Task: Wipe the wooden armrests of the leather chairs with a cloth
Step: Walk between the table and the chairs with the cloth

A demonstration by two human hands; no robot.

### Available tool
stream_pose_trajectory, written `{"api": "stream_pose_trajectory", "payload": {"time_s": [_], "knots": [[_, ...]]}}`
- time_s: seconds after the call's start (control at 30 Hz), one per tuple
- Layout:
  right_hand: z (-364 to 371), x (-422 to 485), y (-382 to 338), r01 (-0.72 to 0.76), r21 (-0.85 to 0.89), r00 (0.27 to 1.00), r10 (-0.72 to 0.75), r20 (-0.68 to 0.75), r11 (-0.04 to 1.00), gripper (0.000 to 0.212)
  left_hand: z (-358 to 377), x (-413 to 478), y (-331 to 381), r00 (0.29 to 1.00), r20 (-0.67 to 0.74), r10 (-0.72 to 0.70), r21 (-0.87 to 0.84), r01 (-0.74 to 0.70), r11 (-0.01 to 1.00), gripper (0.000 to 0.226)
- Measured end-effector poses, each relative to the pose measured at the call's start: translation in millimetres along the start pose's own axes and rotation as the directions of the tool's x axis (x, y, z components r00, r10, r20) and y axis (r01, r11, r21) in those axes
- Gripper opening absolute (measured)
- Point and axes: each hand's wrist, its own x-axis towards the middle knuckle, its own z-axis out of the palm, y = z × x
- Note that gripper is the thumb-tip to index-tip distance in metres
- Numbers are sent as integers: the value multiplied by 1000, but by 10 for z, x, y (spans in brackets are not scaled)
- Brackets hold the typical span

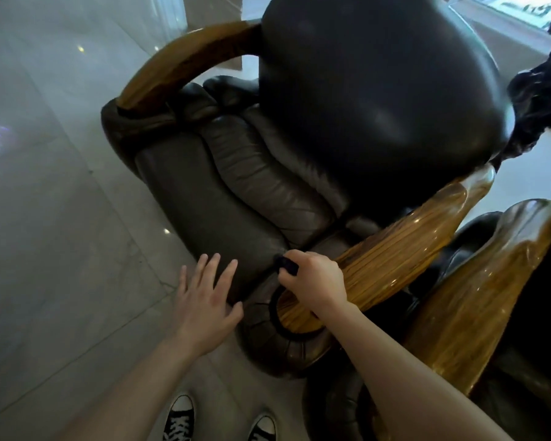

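A dark leather chair [236,192] fills the middle of the view, seen from its front right side. Its near wooden armrest [395,259] is glossy and striped, running from the backrest down to a rounded front end. My right hand [312,280] rests on that front end, shut on a small dark cloth [287,265] that pokes out past my fingers. My left hand [204,300] hovers open, fingers spread, just beside the front edge of the seat cushion. The far armrest [172,71] curves along the chair's other side.
A second leather chair stands close on the right; its wooden armrest [477,300] lies next to the one under my hand. Pale tiled floor [61,218] spreads to the left and front. My black-and-white sneakers [178,421] show at the bottom. Dark hair [541,100] hangs at the upper right.
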Motion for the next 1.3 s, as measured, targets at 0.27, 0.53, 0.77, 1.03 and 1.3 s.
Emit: {"api": "stream_pose_trajectory", "payload": {"time_s": [0.27, 0.53, 0.77, 1.03, 1.3], "knots": [[169, 85, -811, 115, 71, 978, -125, 166, 991, 16, -60, -623, -579, 986, 42, -164, 36, 163, 986, 88], [698, -193, -2221, 292, 41, 918, -292, 270, 956, 23, -217, -1684, -1579, 930, -31, -365, 12, 366, 931, 86], [998, -615, -3465, 387, 80, 853, -390, 348, 919, 15, -512, -2675, -2271, 877, -62, -477, 32, 479, 877, 85], [843, -1309, -4769, 515, 16, 791, -483, 377, 857, 17, -1115, -3767, -2600, 791, -78, -607, -58, 604, 794, 81], [930, -1703, -5718, 616, 38, 682, -556, 476, 787, 18, -1442, -4549, -2870, 667, -115, -736, -97, 730, 677, 76]]}}
